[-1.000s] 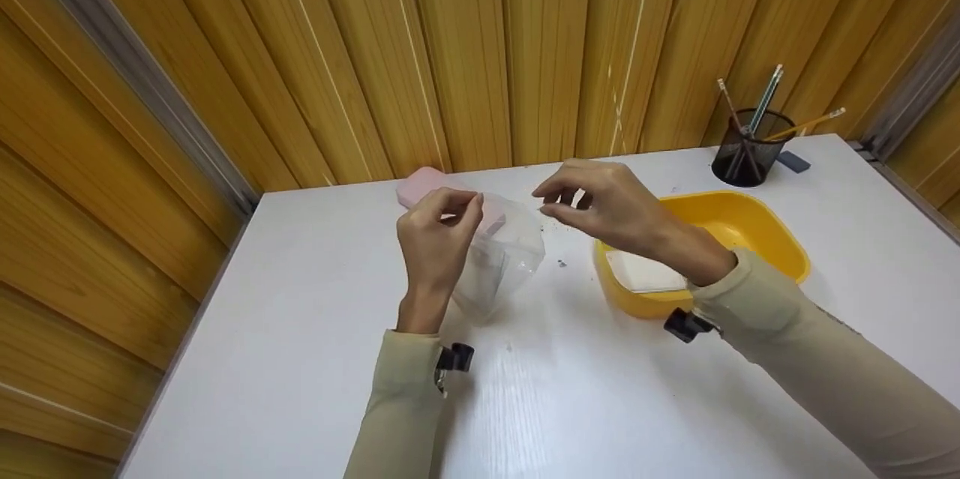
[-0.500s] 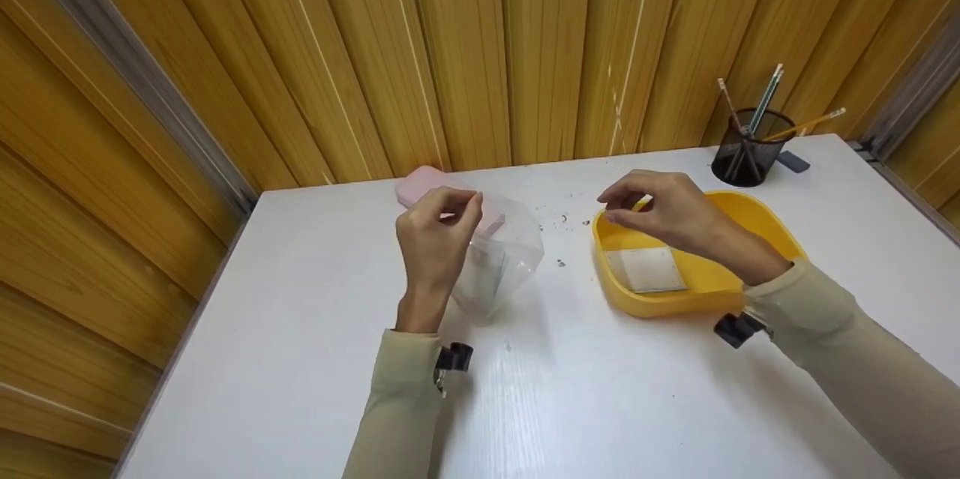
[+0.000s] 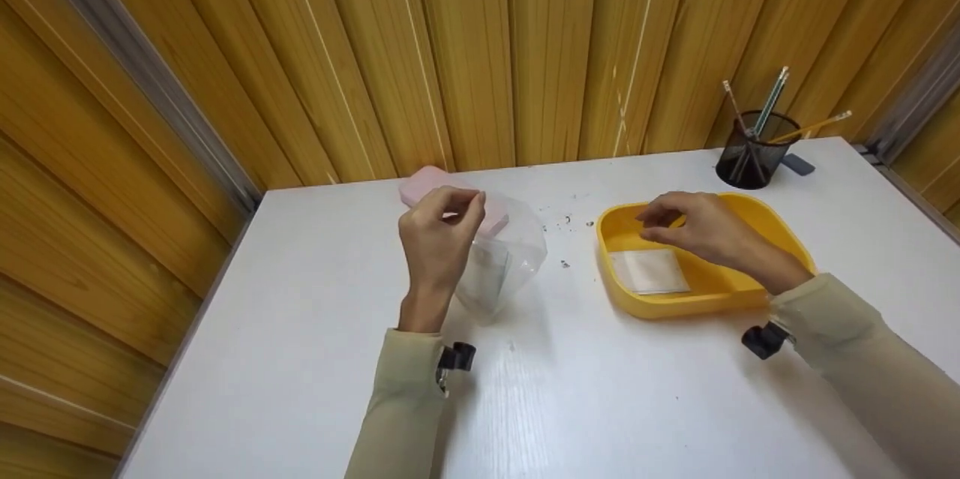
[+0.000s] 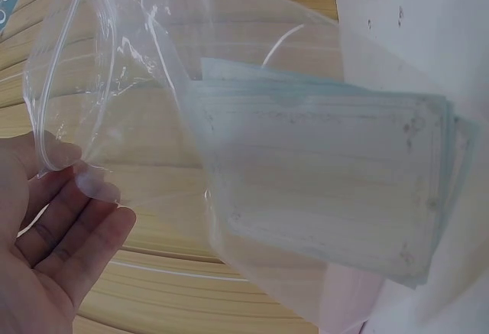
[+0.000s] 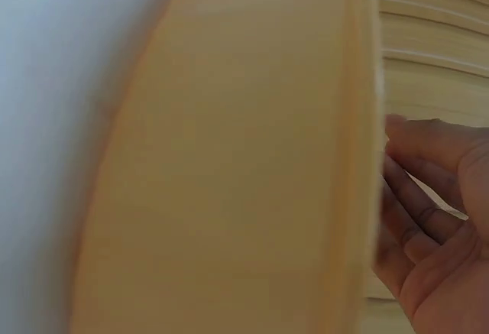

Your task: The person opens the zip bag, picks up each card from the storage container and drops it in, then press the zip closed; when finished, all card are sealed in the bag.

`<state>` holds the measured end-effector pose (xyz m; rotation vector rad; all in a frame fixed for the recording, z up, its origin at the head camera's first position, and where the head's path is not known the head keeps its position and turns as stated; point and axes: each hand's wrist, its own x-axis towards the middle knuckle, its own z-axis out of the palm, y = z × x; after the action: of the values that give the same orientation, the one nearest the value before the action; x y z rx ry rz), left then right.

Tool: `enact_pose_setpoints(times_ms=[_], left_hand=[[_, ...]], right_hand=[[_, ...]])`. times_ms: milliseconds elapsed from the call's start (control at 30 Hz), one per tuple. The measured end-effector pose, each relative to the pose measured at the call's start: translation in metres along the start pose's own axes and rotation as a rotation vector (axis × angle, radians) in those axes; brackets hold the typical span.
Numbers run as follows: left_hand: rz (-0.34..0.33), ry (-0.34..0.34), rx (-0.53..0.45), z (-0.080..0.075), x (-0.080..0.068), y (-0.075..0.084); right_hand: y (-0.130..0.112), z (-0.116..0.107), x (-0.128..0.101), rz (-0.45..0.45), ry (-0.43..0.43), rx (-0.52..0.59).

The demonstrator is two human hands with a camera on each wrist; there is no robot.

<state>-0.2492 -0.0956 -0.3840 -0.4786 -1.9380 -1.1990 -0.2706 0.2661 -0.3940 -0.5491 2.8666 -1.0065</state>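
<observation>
A clear zip-lock bag (image 3: 521, 243) hangs from my left hand (image 3: 435, 246), its top edge pinched between thumb and fingers. Inside the bag, several pale cards (image 4: 328, 173) with bluish edges and a printed border lie stacked at a slant, plainly seen in the left wrist view. My right hand (image 3: 694, 228) is over the yellow bin (image 3: 652, 306), fingers loosely bent, with a gap between thumb and forefinger and nothing held. A flat whitish card (image 3: 651, 271) lies on the bin's floor at its left. In the right wrist view the bin's wall (image 5: 229, 150) partly hides the fingers.
A pink block (image 3: 427, 181) sits behind the bag, partly covered by it. Small dark crumbs (image 3: 565, 264) are scattered between bag and bin. At the back right stand a black mesh cup (image 3: 741, 160) with several pencils and a dark eraser (image 3: 798, 164). Wood-look panels (image 3: 480, 52) border the table.
My right hand has moved right and slightly down, from beside the bag to over the yellow bin, uncovering the card there. My left hand and the bag have hardly moved.
</observation>
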Motion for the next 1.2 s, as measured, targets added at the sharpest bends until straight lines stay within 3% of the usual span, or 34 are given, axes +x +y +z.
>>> enact_pose_setpoints(times_ms=[267,567,1000,1200], left_hand=[[0.027,0.013,-0.004,0.000,0.001,0.000],[0.022,0.009,0.000,0.000,0.000,0.000],[0.030,0.025,-0.005,-0.001,0.001,-0.001],[0.037,0.030,-0.004,-0.001,0.001,-0.001]], right_hand=[[0.032,0.004,-0.002,0.010,-0.038,-0.053],[0.049,0.008,-0.004,0.122,-0.136,-0.030],[0.055,0.008,-0.006,0.144,-0.135,-0.047],[0.055,0.008,-0.007,0.157,-0.079,-0.025]])
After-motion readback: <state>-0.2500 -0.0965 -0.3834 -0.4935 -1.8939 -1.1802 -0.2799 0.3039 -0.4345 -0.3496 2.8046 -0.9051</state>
